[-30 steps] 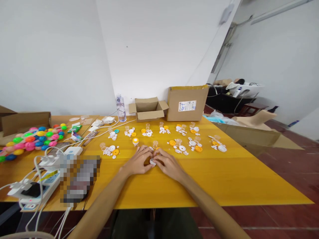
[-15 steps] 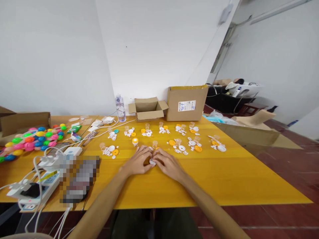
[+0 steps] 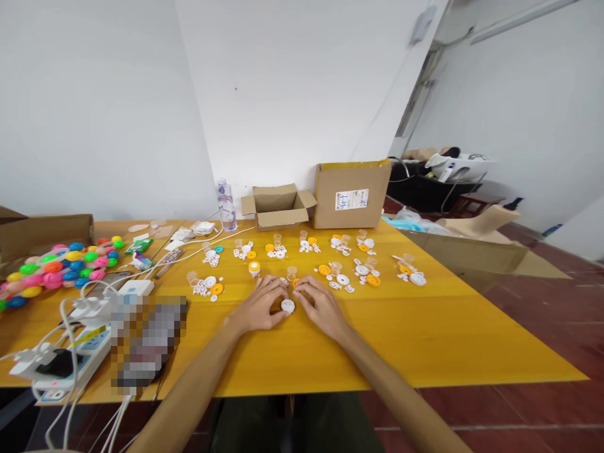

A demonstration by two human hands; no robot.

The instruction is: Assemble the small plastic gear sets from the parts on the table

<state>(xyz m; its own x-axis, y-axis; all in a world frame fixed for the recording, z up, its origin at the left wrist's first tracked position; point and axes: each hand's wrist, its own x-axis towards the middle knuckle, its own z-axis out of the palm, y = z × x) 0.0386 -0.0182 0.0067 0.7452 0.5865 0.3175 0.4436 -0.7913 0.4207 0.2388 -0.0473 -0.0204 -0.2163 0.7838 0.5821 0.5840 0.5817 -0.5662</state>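
Observation:
My left hand (image 3: 262,303) rests on the table with its thumb and fingers closed around the side of a small round white plastic part (image 3: 287,306). Just to the right, my right hand (image 3: 319,306) is apart from that part, its thumb and fingertips drawn together; whatever they pinch is too small to make out. Beyond the fingers stands a clear plastic cup (image 3: 292,273), with small white pieces beside it and a bit of yellow by my right fingertips. A small yellow-topped white piece (image 3: 254,268) stands beyond my left hand.
Several groups of clear cups, white gears and yellow discs (image 3: 373,280) spread across the table (image 3: 401,340). Behind them are an open carton (image 3: 283,218), a closed carton (image 3: 349,201) and a bottle (image 3: 226,204). Power strips (image 3: 99,340), cables and coloured balls (image 3: 70,264) lie left.
My right hand has drawn slightly away to the right from the white part, which now shows more fully in my left hand. The view has shifted a little.

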